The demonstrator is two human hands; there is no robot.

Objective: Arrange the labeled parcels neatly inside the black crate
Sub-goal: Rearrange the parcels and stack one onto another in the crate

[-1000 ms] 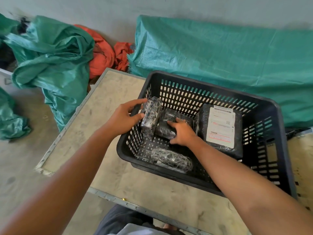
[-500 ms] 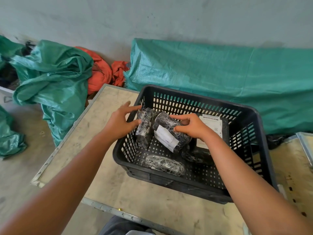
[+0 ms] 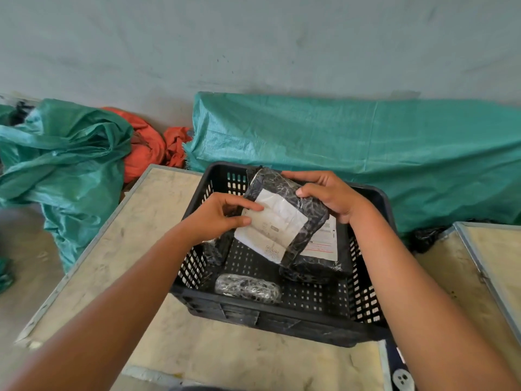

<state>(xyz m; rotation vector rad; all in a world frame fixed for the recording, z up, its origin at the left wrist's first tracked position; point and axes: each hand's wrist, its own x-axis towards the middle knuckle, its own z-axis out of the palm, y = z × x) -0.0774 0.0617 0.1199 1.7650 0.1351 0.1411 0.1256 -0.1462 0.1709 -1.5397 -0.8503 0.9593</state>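
Note:
A black slotted crate point(image 3: 298, 323) stands on a beige table. Above its middle I hold a black-wrapped parcel with a white label point(image 3: 277, 221), tilted, label facing me. My left hand point(image 3: 217, 218) pinches its left edge and label; my right hand point(image 3: 329, 200) grips its upper right end. Inside the crate, a larger labeled parcel point(image 3: 321, 249) lies flat at the right, partly hidden by the held one. A small wrapped roll point(image 3: 246, 287) lies at the front. Another dark parcel point(image 3: 217, 249) leans against the left wall, mostly hidden by my left hand.
The beige table point(image 3: 135, 238) has a metal rim; a second table point(image 3: 490, 266) stands to the right with a gap between. Green woven sacks point(image 3: 352, 156) lie behind the crate and at the left point(image 3: 64, 162), with orange bags point(image 3: 149, 145) by the wall.
The parcel has risen from the crate floor to above the crate and turned label-up. My left hand left the upright parcel at the crate's left wall and took the held parcel's left edge.

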